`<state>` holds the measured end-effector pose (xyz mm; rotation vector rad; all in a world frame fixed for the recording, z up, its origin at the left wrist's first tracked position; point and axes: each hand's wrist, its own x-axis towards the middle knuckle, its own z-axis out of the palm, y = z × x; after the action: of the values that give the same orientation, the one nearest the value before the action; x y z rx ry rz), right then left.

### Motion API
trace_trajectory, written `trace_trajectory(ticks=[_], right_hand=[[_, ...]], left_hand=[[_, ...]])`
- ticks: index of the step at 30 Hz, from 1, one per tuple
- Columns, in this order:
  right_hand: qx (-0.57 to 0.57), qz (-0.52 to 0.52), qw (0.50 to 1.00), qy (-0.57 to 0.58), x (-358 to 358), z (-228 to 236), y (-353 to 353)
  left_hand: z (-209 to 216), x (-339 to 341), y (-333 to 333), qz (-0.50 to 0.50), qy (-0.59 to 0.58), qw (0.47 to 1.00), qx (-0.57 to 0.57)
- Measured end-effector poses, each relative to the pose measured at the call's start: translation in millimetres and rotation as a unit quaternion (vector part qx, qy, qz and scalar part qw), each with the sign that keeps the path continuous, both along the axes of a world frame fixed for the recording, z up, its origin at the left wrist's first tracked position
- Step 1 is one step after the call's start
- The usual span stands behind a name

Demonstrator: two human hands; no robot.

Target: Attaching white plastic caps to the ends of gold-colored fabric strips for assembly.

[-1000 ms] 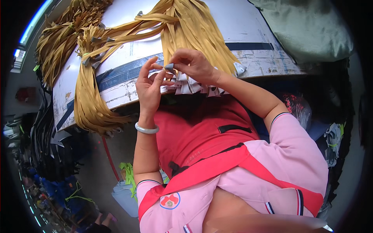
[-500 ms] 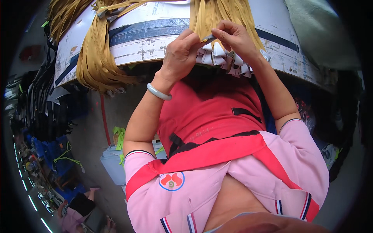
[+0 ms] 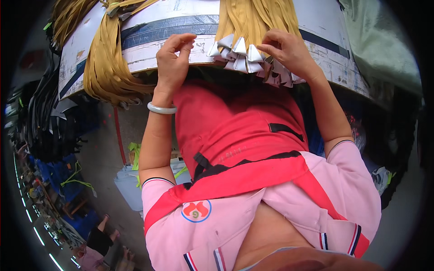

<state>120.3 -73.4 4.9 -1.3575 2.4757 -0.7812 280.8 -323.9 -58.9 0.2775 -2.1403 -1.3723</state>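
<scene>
A bundle of mustard-yellow zipper-like tapes (image 3: 257, 20) hangs over the front edge of the worktable, with folded white-grey end tabs (image 3: 239, 52) bunched at the lower ends. My left hand (image 3: 173, 61) is raised left of the bundle, apart from it. Its index finger and thumb are bent with a gap between them, and nothing shows in them. My right hand (image 3: 289, 54) is at the right side of the tabs, thumb and index finger slightly apart beside the nearest white tab. Whether its fingertips touch that tab I cannot tell.
The worn white worktable (image 3: 181, 52) carries dark tape strips. Another mustard tape bundle (image 3: 108, 58) hangs over its left edge. Pale translucent sheeting (image 3: 384, 40) lies at the right. Black strips (image 3: 45, 108) hang at far left, and another person (image 3: 97, 246) appears lower left.
Half a second ago both hands met at a grey tape end in front of the bundle. Now they are apart: the left has moved left, and the tape end is out of its fingers.
</scene>
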Motion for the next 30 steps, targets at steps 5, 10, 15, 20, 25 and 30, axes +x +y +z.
trace_trajectory(ticks=[5,10,15,20,25,30], right_hand=[[0.156,0.032,0.984,0.078,0,-5,-2],[0.033,-0.032,0.999,0.018,-2,-12,10],[-0.040,-0.003,0.999,0.013,2,-24,24],[-0.036,-0.007,0.999,-0.018,3,-27,21],[-0.078,-0.007,0.997,-0.008,12,-32,22],[-0.093,0.021,0.994,-0.045,24,-26,31]], left_hand=[[15,-24,68,-0.173,-0.003,0.979,-0.104],[14,-46,83,-0.262,-0.048,0.906,-0.329],[18,-55,75,-0.261,-0.058,0.898,-0.348],[22,-59,84,-0.272,-0.082,0.861,-0.421],[16,-59,83,-0.256,-0.105,0.893,-0.356],[11,-51,88,-0.201,-0.057,0.937,-0.281]])
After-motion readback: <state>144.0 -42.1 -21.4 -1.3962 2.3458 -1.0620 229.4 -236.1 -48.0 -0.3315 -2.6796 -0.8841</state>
